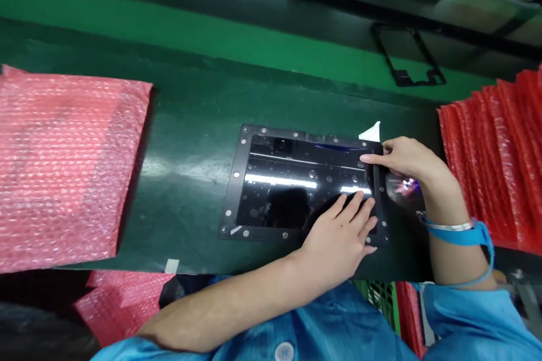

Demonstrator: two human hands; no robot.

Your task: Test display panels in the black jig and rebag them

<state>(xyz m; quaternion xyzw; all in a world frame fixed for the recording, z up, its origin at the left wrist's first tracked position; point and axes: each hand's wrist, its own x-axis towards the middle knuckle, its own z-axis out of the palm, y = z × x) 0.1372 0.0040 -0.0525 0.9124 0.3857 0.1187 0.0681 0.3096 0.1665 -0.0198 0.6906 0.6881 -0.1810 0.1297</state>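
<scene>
Blue sleeve (322, 321) nearest. Left hand (339, 237) laid flat, unclenched, on black panel (296, 186); panel's right edge pinched by right hand (406, 161). Film removal judged unfinished; white tab (371, 131) seen raised.

Head-worn view, steeply down, close

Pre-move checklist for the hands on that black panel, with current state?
1. Black framed panel lies flat on the dark green mat: ok.
2. Left hand rests flat on the glossy face near its right end: ok.
3. Right hand pinches the panel's upper right edge: ok.
4. White tab sticks out behind the top right corner; attached or loose: cannot tell.
5. Blue wrist strap on the right wrist: ok.
6. Pink bubble wrap lies clear to the left, apart from the panel: ok.
</scene>
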